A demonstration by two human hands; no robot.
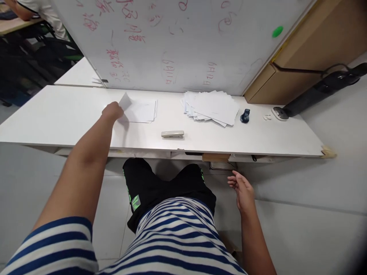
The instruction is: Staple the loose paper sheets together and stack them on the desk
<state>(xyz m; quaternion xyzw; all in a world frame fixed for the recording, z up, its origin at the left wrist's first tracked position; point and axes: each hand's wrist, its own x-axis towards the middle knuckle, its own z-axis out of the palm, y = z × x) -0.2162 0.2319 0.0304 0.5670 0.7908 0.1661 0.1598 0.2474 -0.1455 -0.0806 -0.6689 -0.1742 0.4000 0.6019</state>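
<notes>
My left hand (112, 111) reaches across the white table (57, 114) and pinches the lifted corner of a sheet on the small paper stack (140, 110). My right hand (242, 188) hangs below the table's front edge, fingers loosely spread, holding nothing. A beige stapler (172, 134) lies near the front edge, between the two paper piles. A larger fanned pile of white sheets (212, 107) lies to the right.
A whiteboard (177, 42) with red writing stands along the table's back. A dark blue small object (245, 115), white earbuds (267, 117) and a black lamp arm (321, 89) sit at the right. Another person (34, 11) sits at the far left.
</notes>
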